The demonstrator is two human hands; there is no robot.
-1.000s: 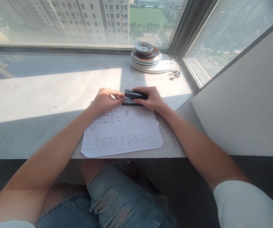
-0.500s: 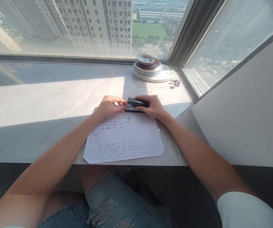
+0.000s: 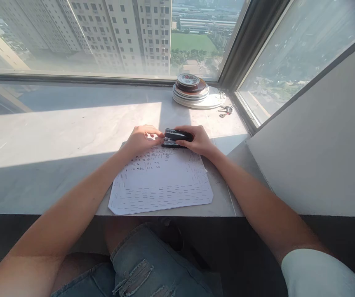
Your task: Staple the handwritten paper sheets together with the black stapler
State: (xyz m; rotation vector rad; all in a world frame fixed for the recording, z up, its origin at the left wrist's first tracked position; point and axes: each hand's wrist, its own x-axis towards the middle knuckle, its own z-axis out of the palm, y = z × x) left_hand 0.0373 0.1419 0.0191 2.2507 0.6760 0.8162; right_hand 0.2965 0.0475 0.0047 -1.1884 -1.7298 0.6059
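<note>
A black stapler (image 3: 177,135) lies across the top edge of a white sheet of paper (image 3: 165,181). My right hand (image 3: 197,139) grips the stapler from its right end, thumb low and fingers over the top. Its jaws point left and stand a little apart. At the jaw end, my left hand (image 3: 143,139) has its thumb and fingertips drawn together, close to the stapler's tip. Whatever sits between those fingertips is too small to make out. The sheet carries handwriting near the top and many short staple-like marks along its edges and lower part.
A stack of plates (image 3: 191,93) stands by the window corner, with a bunch of keys (image 3: 226,111) to its right. The pale sill (image 3: 56,136) runs along the window, and a white wall (image 3: 319,136) slopes up at the right.
Both hands and the stapler hold nearly the same pose. The whole view has shifted very slightly.
</note>
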